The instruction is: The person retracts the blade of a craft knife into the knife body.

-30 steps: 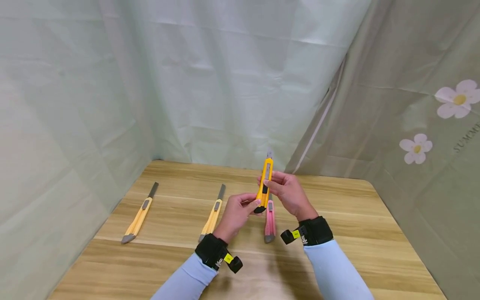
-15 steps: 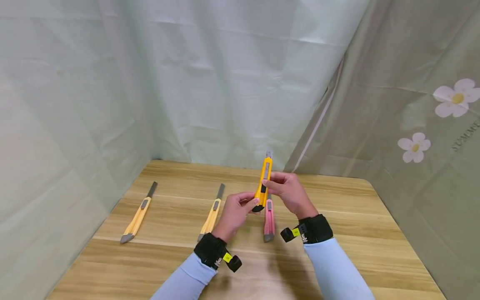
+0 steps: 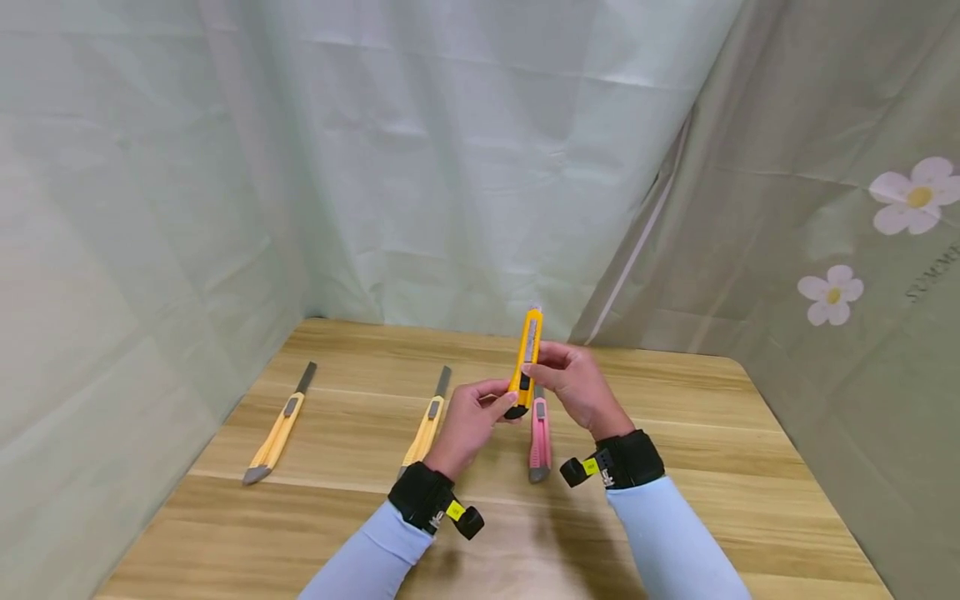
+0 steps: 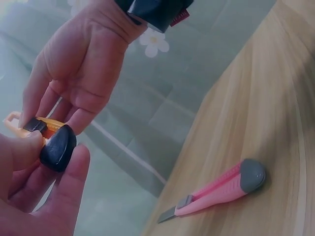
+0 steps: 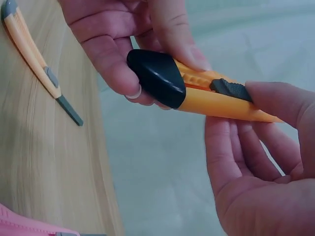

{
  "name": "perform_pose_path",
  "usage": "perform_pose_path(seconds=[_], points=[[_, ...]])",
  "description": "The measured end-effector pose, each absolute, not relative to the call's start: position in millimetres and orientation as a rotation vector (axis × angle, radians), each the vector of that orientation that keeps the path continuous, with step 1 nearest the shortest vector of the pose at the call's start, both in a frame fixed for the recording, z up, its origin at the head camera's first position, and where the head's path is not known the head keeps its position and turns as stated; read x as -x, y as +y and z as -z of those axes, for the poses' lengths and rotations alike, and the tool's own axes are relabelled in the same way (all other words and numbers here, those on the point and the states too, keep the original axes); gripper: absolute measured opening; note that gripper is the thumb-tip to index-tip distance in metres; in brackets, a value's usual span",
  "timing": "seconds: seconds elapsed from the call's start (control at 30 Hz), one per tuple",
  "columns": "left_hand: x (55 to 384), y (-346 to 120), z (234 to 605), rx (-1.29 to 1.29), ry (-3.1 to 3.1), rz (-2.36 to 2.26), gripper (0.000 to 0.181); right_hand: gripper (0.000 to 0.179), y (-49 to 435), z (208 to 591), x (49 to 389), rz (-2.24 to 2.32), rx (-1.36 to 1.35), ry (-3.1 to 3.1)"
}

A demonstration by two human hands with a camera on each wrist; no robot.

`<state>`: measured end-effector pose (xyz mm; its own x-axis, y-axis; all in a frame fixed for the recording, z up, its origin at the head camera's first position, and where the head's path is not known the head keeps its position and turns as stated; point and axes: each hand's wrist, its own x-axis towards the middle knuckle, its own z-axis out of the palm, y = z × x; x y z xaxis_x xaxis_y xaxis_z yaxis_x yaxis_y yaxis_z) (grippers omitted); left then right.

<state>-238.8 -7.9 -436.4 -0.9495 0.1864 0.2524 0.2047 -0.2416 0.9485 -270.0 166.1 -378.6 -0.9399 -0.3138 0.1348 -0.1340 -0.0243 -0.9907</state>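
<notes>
Above the table, both hands hold a deep yellow utility knife point(image 3: 528, 346) with its front end tilted up and away. The left hand point(image 3: 474, 421) pinches the lower end near the black end cap point(image 5: 156, 78). Higher up the body, the right hand point(image 3: 581, 387) grips it, its thumb at the black slider point(image 5: 231, 90). Only a short bit of blade shows at the tip in the head view. Beneath the hands lies a pink utility knife point(image 3: 540, 442), its grey blade out; the held knife partly covers it.
Two pale yellow utility knives lie on the wooden table point(image 3: 675, 517): one at the far left point(image 3: 277, 437), another point(image 3: 424, 433) partly behind the left hand. Both have grey blades extended. Curtains point(image 3: 450, 167) hang along the back and sides.
The right thumb and black slider have moved down the knife body toward the end cap. The blade has drawn back into the yellow knife, so less of it sticks out.
</notes>
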Motion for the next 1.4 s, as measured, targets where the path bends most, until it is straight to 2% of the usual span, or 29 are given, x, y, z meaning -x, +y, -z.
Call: perform_pose_path(seconds=[0.37, 1.07, 1.4], points=[[238.2, -5.8, 435.8, 0.449, -1.926, 2.434, 0.022, 0.024, 167.3, 377.1, 267.2, 2.071, 0.378, 2.093], [240.2, -7.8, 433.5, 0.48, -1.88, 2.436, 0.023, 0.024, 161.7, 383.6, 265.8, 2.097, 0.409, 2.081], [240.5, -6.6, 435.2, 0.443, -1.881, 2.417, 0.023, 0.036, 158.6, 384.8, 265.7, 2.118, 0.377, 2.031]])
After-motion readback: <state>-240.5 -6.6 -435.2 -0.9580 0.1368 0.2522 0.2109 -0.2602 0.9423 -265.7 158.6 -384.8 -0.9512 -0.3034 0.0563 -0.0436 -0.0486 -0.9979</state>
